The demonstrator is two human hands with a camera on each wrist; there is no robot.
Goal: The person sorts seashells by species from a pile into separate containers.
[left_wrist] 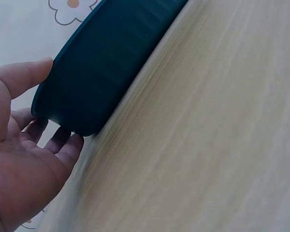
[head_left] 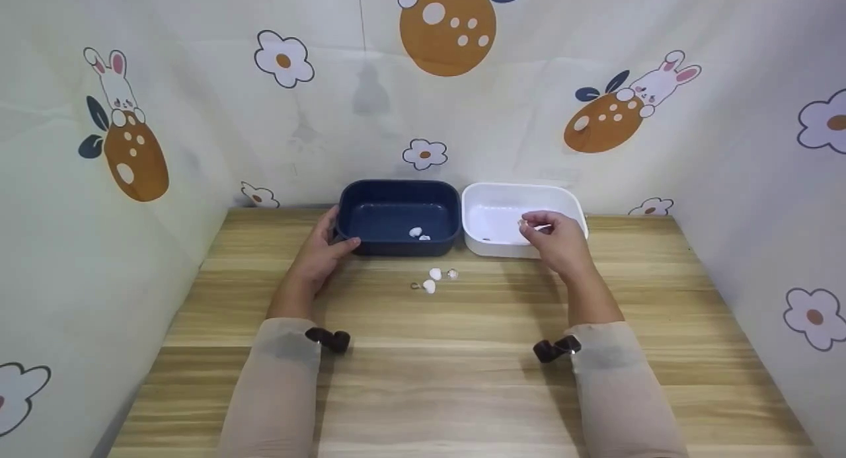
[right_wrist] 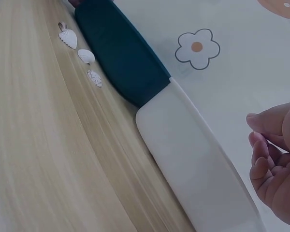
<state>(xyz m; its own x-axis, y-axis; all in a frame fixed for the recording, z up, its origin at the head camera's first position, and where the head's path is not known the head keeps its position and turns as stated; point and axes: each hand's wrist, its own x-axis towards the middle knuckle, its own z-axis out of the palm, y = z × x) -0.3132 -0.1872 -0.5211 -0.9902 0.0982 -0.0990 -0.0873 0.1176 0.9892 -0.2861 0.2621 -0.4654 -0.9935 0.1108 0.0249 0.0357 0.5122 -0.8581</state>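
While two boxes stand side by side, dark blue box (head_left: pixel 396 248) left and white box (head_left: pixel 489 213) right, five white shells (head_left: pixel 429 286) are countable: two inside the dark blue box, three on the tabletop (head_left: pixel 429 392) just in front. One curled piece (head_left: pixel 415 286) lies beside the leftmost tabletop shell; one dark speck (head_left: pixel 486 239) in the white box, unidentifiable.

Left hand (head_left: pixel 322 250): fingers spread round the dark blue box's left end, thumb at the rim, gripping it. Right hand (head_left: pixel 555 241): thumb and index finger nearly together, pinching one tiny pale item (head_left: pixel 522 224) above the white box; too small to identify.

Tabletop is light striped woodgrain; pale backdrop (head_left: pixel 218 147) behind and both sides, printed with rabbits, flowers.
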